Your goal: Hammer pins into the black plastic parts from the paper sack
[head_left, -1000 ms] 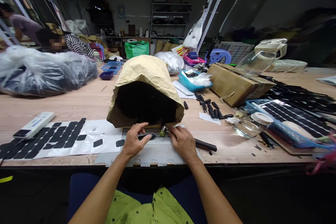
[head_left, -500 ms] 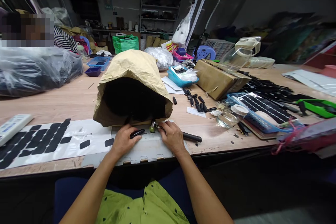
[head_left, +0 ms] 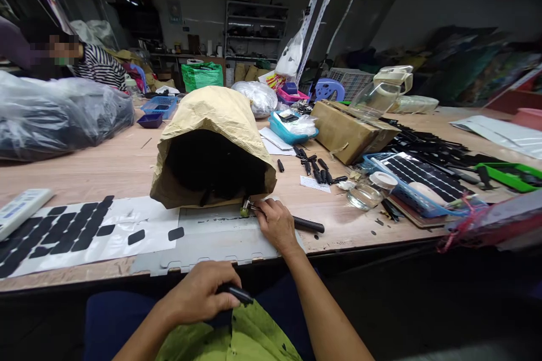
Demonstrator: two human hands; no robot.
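My left hand (head_left: 203, 293) is drawn back over my lap, in front of the table edge. Its fingers are closed round a small black tapered piece (head_left: 237, 292), whose use I cannot make out. On the grey plastic sheet (head_left: 220, 240) my right hand (head_left: 276, 224) grips a small hammer by the neck. The hammer's metal head with a yellowish-green face (head_left: 245, 207) points left, while its black handle (head_left: 310, 225) sticks out to the right beneath the hand. Just behind lies an open brown paper bag (head_left: 215, 107), its mouth towards me and its inside dark.
White backing with black pads (head_left: 84, 225) covers the left front. Several black pieces (head_left: 315, 166) lie behind on the right, near a cardboard box (head_left: 345, 130), glass jar (head_left: 364, 194) and blue basket (head_left: 376, 166). A co-worker in a striped sleeve (head_left: 99, 66) sits at the far left.
My left hand has come back from the sheet to above my lap, carrying the black tapered piece. My right hand stays on the hammer in nearly the same place.
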